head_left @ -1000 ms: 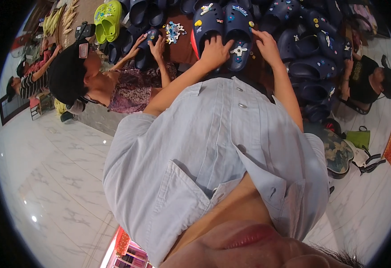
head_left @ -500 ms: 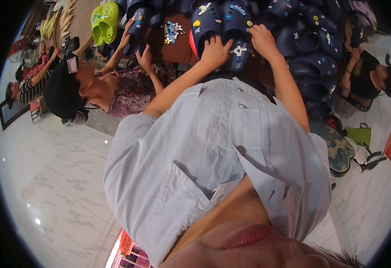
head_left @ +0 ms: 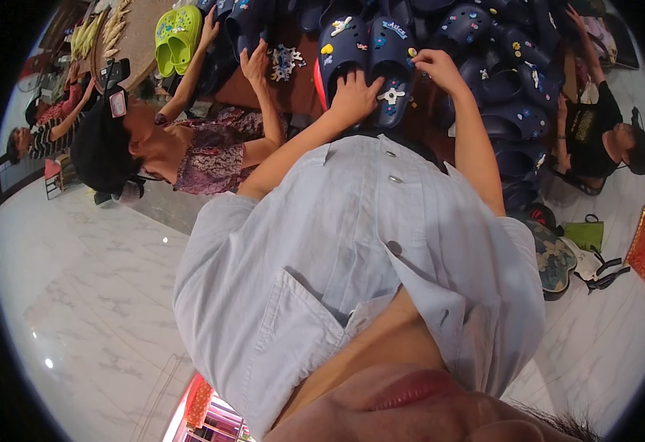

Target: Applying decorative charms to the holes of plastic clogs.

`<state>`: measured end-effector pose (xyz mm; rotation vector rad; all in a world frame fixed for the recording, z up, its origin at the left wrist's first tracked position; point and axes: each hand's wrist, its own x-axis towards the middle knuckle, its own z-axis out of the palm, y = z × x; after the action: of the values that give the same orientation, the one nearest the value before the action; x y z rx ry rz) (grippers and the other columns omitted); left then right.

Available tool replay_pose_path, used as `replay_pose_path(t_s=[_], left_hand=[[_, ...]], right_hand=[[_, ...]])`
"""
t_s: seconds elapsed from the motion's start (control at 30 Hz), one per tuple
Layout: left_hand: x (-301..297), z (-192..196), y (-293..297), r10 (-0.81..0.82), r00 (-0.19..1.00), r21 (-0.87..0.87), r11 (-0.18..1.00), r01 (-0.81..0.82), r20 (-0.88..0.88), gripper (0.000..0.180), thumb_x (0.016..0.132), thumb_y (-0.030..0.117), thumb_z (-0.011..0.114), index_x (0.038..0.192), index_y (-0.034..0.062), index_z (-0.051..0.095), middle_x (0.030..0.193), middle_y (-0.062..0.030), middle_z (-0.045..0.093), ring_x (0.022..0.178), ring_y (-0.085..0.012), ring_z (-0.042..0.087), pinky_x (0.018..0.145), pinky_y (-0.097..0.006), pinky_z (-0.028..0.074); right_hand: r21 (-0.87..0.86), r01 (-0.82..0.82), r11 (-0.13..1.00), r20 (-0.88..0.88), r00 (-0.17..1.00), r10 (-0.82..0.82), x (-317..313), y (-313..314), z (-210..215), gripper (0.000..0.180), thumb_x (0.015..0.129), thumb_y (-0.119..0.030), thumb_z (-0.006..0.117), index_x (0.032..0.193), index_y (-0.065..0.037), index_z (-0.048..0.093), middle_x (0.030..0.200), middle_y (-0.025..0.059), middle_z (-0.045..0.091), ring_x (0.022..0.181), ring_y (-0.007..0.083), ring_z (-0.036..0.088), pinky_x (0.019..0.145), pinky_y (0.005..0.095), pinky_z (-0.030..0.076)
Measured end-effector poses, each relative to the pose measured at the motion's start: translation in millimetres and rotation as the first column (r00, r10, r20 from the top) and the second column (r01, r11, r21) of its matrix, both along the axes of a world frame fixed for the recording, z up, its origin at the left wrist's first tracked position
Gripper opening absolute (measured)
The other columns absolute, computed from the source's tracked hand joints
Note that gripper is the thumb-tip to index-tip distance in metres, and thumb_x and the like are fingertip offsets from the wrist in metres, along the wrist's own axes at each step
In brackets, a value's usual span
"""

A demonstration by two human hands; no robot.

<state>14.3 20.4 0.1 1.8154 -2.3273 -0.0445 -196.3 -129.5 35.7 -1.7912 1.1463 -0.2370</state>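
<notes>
A pair of navy clogs with colourful shoe charms stands before me at the top centre, the left clog point(head_left: 345, 53) beside the right clog point(head_left: 392, 55). My left hand point(head_left: 356, 97) grips the pair from the near side, its fingers inside the left clog's opening and its thumb reaching to the right clog. By the right clog's outer edge, close to a small yellow charm point(head_left: 411, 52), my right hand point(head_left: 439, 68) has its thumb and fingertips drawn together. What lies between those fingertips is hidden. A white character charm point(head_left: 392, 96) sits on the right clog, near my left thumb.
Many navy clogs point(head_left: 514, 121) are heaped to the right. A pile of loose charms point(head_left: 286, 62) lies on the brown table point(head_left: 256, 94). Left of me, a co-worker point(head_left: 212, 147) handles navy clogs near lime-green clogs point(head_left: 177, 38). Another person point(head_left: 598, 132) is at far right.
My hands stay at the same pair, with the right fingertips slightly lower against the clog's edge. The co-worker's hands have shifted on their clogs, and the person at right has raised an arm.
</notes>
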Motion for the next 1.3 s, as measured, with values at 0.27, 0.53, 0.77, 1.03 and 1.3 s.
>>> replay_pose_path(t_s=[0.27,0.53,0.77,1.03,1.3], left_hand=[[1,5,2,-0.007,1.0,0.009,1.0,0.007,-0.016,0.056,0.078,0.027,0.067,0.132,0.0243,0.052,0.111,-0.0233,0.05,0.105,-0.04,0.051,0.08,-0.051,0.045],[5,11,1,-0.003,0.998,0.049,0.999,0.006,-0.055,0.052,0.078,0.026,0.065,0.129,0.0222,0.054,0.111,-0.0232,0.051,0.106,-0.0416,0.052,0.083,-0.051,0.046],[14,17,-4,-0.039,0.999,0.142,0.989,0.043,-0.032,0.054,0.082,0.033,0.066,0.132,0.0218,0.051,0.109,-0.0248,0.052,0.103,-0.0432,0.054,0.08,-0.051,0.049],[8,11,-3,-0.011,1.0,0.108,0.994,0.01,0.015,0.057,0.079,0.031,0.066,0.133,0.0226,0.05,0.108,-0.026,0.053,0.104,-0.0457,0.054,0.082,-0.054,0.049],[8,7,-1,0.008,0.999,0.036,0.999,-0.009,0.036,0.051,0.078,0.027,0.063,0.128,0.02,0.054,0.104,-0.0228,0.053,0.103,-0.0432,0.052,0.081,-0.053,0.048]], right_hand=[[0.252,0.261,0.932,0.51,0.782,-0.357,-15,51,-50,0.026,0.089,-0.006,0.06,0.115,-0.003,0.063,0.088,0.0029,0.064,0.084,0.0102,0.061,0.079,0.0244,0.048],[-0.124,0.399,0.908,0.415,0.852,-0.318,11,45,-40,0.023,0.091,-0.026,0.063,0.101,-0.006,0.059,0.078,0.0074,0.064,0.073,0.0165,0.063,0.065,0.0323,0.048],[-0.259,0.395,0.882,0.213,0.914,-0.347,31,43,-30,0.043,0.087,-0.047,0.064,0.096,-0.007,0.053,0.078,0.0136,0.063,0.076,0.0343,0.064,0.066,0.044,0.047],[-0.407,0.382,0.83,0.136,0.924,-0.358,41,30,-52,0.022,0.092,-0.028,0.054,0.1,-0.009,0.048,0.083,0.0225,0.066,0.078,0.0434,0.064,0.072,0.0548,0.047],[-0.332,0.398,0.855,0.335,0.897,-0.288,39,37,-44,0.013,0.09,-0.008,0.053,0.1,-0.003,0.047,0.086,0.0205,0.061,0.083,0.043,0.062,0.071,0.0477,0.048]])
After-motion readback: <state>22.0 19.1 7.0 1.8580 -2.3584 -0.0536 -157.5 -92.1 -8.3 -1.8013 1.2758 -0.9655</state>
